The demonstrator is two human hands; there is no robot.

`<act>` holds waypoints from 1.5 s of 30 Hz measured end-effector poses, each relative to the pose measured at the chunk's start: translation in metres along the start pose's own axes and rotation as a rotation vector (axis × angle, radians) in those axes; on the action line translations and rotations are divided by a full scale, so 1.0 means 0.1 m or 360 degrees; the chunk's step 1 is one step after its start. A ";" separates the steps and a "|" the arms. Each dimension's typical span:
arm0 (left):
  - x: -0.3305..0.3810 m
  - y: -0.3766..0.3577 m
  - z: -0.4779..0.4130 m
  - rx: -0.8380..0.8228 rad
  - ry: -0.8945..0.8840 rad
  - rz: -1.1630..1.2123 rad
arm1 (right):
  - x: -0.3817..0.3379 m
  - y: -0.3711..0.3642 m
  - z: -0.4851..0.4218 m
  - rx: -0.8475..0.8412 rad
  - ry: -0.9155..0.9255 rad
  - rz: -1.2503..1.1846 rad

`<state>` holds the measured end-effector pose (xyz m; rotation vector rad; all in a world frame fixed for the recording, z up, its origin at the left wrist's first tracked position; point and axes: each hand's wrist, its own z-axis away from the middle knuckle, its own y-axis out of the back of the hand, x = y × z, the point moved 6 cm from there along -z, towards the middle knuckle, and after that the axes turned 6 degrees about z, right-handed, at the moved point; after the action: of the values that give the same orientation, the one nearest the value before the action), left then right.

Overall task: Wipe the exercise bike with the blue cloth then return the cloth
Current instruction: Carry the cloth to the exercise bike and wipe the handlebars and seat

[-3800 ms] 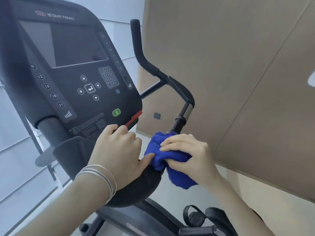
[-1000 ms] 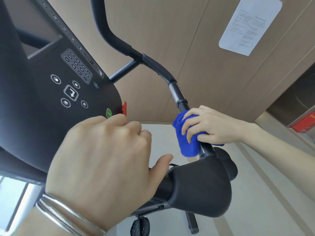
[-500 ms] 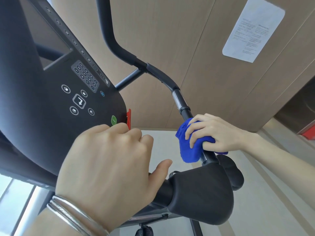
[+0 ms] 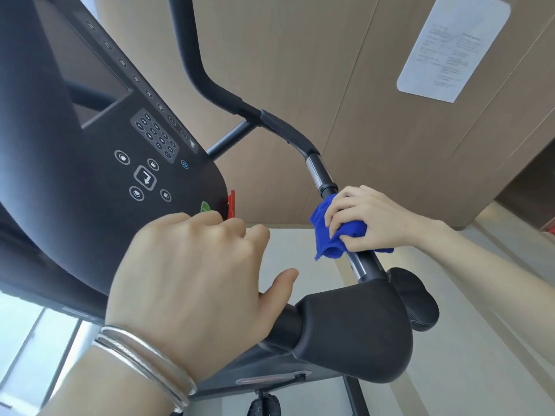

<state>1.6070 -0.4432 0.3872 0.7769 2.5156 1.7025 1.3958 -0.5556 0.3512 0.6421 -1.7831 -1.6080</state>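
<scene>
Cloth (image 4: 326, 235) bunched round handlebar (image 4: 365, 265) above arm pad (image 4: 354, 328), right hand (image 4: 369, 220) fingers closed on it, left hand (image 4: 192, 283) fingers curled, bracing, holding nothing visible; risk: loose lower fold slipping free mid-stroke.

Your right hand (image 4: 372, 219) holds a bright blue cloth (image 4: 329, 235) against the exercise bike's black handlebar (image 4: 288, 130), which has a silver-grey metal section. The console (image 4: 90, 145) is black with white button symbols, one small blue icon, a green button (image 4: 205, 207) and a red tab (image 4: 231, 204). The arm pad (image 4: 351, 325) is matte black. Silver bangles (image 4: 144, 358) ring your left wrist. The wall (image 4: 330, 55) is tan, wood-grained, with a white printed sheet (image 4: 450, 46).
</scene>
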 end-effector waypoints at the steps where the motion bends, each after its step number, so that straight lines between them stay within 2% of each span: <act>1: -0.01 0.01 0.00 0.0006 -0.0003 -0.0037 | -0.02 0.01 0.04 -0.0029 0.0004 0.0028; 5: -0.06 0.01 0.02 -0.0024 -0.0012 -0.0313 | -0.16 0.01 0.14 0.0015 0.0139 0.0101; 9: -0.05 0.01 0.01 -0.0063 0.0014 -0.0397 | -0.15 -0.01 0.03 0.0031 0.0143 0.0238; 17: -0.02 0.02 0.07 0.0021 -0.0016 -0.0457 | 0.44 -0.11 -0.49 -0.0098 -0.0198 0.0271; 22: -0.02 0.03 0.10 0.0100 0.0013 -0.0472 | 0.80 -0.21 -0.91 -0.0067 -0.0208 0.0548; 27: -0.03 0.02 0.10 0.0103 0.0043 -0.0505 | 1.15 -0.21 -1.18 -0.0038 -0.0462 0.0437; 32: -0.01 0.04 0.09 0.0105 0.0079 -0.0550 | 1.27 -0.22 -1.46 -0.0182 -0.0694 0.0569; 35: -0.01 0.06 0.08 0.0087 0.0076 -0.0554 | 1.18 -0.22 -1.45 -0.0339 -0.0646 0.0651; 38: 0.00 0.07 0.08 0.0093 0.0086 -0.0547 | 1.00 -0.26 -1.38 -0.0472 -0.0448 0.0756; 42: 0.01 0.09 0.07 0.0100 0.0069 -0.0533 | 0.69 -0.29 -1.19 -0.0504 -0.0262 0.0944; 45: 0.02 0.10 0.07 0.0109 0.0047 -0.0548 | 0.51 -0.24 -1.02 -0.0526 -0.0188 0.0842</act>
<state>1.6111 -0.4338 0.3933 0.2959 2.5515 1.5299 1.4353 -0.6647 0.3389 -0.0788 -1.5422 -1.5288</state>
